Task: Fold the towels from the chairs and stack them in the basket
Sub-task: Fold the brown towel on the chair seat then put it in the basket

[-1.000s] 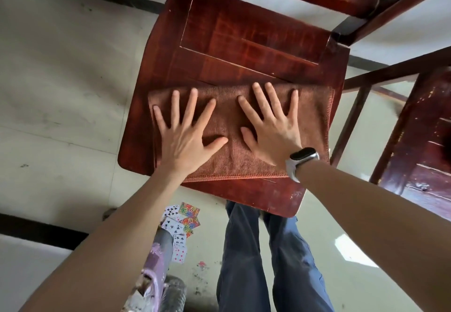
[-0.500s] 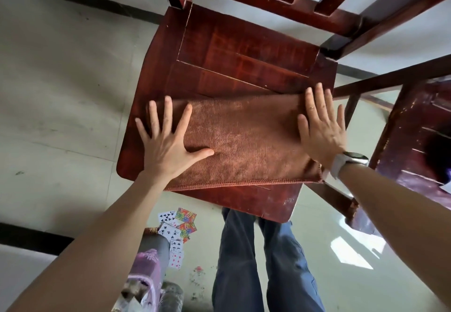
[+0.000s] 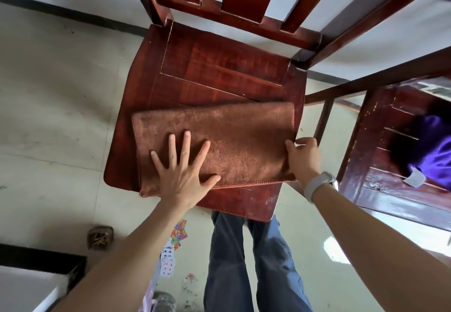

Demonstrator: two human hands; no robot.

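Observation:
A brown towel [image 3: 239, 138], folded into a long rectangle, lies across the front of a dark red wooden chair seat [image 3: 219, 67]. My left hand [image 3: 181, 172] presses flat on the towel's left half, fingers spread. My right hand [image 3: 303, 158] grips the towel's right edge, thumb on top and fingers curled under it. A purple towel [image 3: 432, 150] lies on a second red chair [image 3: 395, 165] at the right. No basket is in view.
Playing cards [image 3: 174, 245] are scattered on the pale tiled floor by my legs. A small brown object [image 3: 100, 237] sits on the floor at lower left. The chair's slatted back [image 3: 241, 1] rises at the top.
My hands slid apart from the towel's middle. The left hand then came back toward the middle and stays flat, while the right hand went from flat to gripping the right edge.

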